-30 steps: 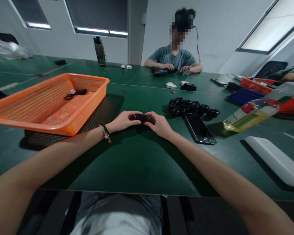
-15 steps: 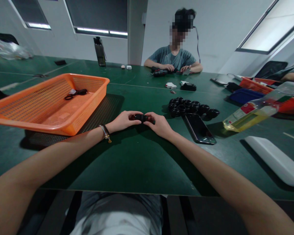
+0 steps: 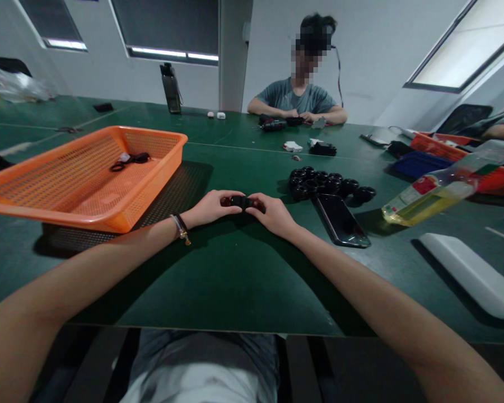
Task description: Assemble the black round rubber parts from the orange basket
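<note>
Low over the green table (image 3: 218, 280), a small black part (image 3: 241, 202) is gripped between my two hands; its exact kind is too small to make out. My left hand (image 3: 212, 208) pinches its left side between thumb and fingers. From the right, my right hand (image 3: 275, 214) closes on the other side, fingertips curled and partly hidden. Several round black hollow parts (image 3: 319, 182) lie clustered to the right of my right hand. Just in front of them rests a black phone (image 3: 342, 221).
An orange perforated basket (image 3: 126, 215) holding a black cable (image 3: 129, 160) stands at left. To the right are a leaning bottle of yellow liquid (image 3: 432, 193) and a white device (image 3: 472, 277). Across the table sits a person (image 3: 298, 101) by a black power tool (image 3: 273, 124).
My hands and the black part stay in nearly the same place; the right fingertips have shifted slightly. The person opposite has drawn their hands closer together.
</note>
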{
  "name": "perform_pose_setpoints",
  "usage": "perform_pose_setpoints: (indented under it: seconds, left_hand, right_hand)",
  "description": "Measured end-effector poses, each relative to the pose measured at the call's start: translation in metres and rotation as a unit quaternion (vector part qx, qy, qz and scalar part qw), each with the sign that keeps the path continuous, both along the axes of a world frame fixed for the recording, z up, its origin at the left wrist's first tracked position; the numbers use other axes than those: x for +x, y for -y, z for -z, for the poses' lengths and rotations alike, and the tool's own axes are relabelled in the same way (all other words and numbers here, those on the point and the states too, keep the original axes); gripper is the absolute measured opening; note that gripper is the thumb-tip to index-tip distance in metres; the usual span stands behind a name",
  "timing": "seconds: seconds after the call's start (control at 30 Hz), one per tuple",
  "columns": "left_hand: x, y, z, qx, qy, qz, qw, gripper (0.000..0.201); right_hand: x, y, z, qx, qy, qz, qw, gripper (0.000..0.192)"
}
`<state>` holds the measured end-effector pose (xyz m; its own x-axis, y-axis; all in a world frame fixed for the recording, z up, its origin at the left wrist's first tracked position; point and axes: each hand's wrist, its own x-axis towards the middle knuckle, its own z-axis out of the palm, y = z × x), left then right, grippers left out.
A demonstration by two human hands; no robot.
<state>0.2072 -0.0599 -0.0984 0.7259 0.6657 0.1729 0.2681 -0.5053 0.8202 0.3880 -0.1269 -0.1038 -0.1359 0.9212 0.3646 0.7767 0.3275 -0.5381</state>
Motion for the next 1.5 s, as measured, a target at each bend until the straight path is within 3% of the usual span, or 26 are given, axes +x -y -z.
perform_pose_setpoints:
  seconds: [0.43,0.63,1.5]
  left_hand:
    - [0.0002,-0.0002,0.0004,0.000,0.008,0.001,1.000,0.050]
    - [0.0007,0.0008,-0.0009,-0.007,0.005,-0.004,1.000,0.049]
    - [0.0002,0.0010,-0.0010,0.003,-0.001,-0.003,1.000,0.049]
  right_hand:
    - [0.0007,-0.0004,0.0000,0.010,0.009,-0.004,1.000,0.018]
    - [0.0006,0.0018,0.0006,0.020,-0.031,-0.023,0.999,0.031]
    - [-0.0002,0.0004,0.0005,0.007,-0.009,0.000,1.000,0.022]
